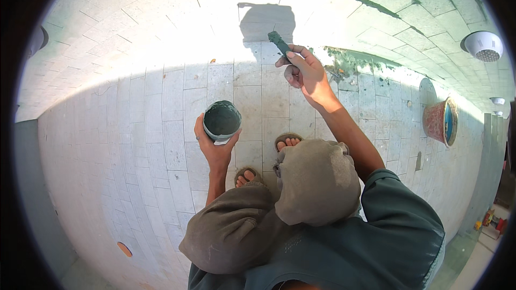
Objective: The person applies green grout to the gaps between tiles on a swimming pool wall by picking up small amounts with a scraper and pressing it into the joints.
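My left hand (216, 149) is wrapped round a small round tub (221, 138), held upright over the tiled floor. Dark green paste (222, 119) coats its inside. In front and to the right, my right hand (305, 72) pinches a narrow, flat-bladed spatula (282, 47) between thumb and fingers. Its far end carries a lump of dark green paste (274, 36). The spatula is raised in front of the sunlit wall and is apart from the tub. My shadow (267, 21) falls on the wall ahead.
Green paste fills some joints of the tiled wall (371, 4) at the upper right. Paste smears (344, 64) lie along the wall's foot. A reddish bucket (434, 121) stands at right; a white round fixture (484, 46) juts from the wall. An orange oval piece (124, 249) lies lower left.
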{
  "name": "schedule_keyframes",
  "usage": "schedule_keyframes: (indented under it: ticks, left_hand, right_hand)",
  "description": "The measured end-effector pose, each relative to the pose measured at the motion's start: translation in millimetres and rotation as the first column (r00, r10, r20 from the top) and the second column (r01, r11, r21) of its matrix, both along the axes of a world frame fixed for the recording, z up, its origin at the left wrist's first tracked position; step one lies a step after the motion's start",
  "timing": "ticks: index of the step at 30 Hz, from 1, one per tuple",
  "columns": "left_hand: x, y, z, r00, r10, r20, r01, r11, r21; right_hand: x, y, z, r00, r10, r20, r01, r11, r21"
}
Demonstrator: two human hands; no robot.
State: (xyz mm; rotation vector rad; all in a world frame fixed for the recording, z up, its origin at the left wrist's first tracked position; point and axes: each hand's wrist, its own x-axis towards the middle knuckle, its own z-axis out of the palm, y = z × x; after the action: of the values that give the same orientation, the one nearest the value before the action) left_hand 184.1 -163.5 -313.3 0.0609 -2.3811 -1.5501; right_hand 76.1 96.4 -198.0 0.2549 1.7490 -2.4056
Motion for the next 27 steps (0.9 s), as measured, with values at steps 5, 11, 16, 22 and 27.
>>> schedule_keyframes:
  ticks: [5,11,16,22,27]
  left_hand:
    - [8.3,-3.8,10.7,0.999,-0.003,0.05,-0.003,0.993,0.117]
    - [12.3,-9.6,13.1,0.998,0.017,0.06,-0.024,0.993,0.116]
    - [19.5,-24.7,6.5,0.996,0.05,0.068,-0.059,0.989,0.133]
    - [18.3,-24.2,8.7,0.995,0.059,0.079,-0.07,0.985,0.157]
    - [20.2,-26.0,9.3,0.995,0.045,0.09,-0.057,0.989,0.134]
  right_hand:
    - [-74.2,38.3,-10.5,0.71,-0.493,-0.503,0.701,0.555,0.447]
    - [-99.5,27.4,2.4,0.572,-0.451,-0.686,0.819,0.266,0.508]
    - [-111.0,9.1,-0.1,0.558,-0.407,-0.723,0.83,0.277,0.485]
    - [-121.2,0.4,-1.6,0.546,-0.328,-0.77,0.835,0.288,0.469]
    - [-105.3,-18.7,2.7,0.681,-0.237,-0.693,0.703,0.475,0.529]
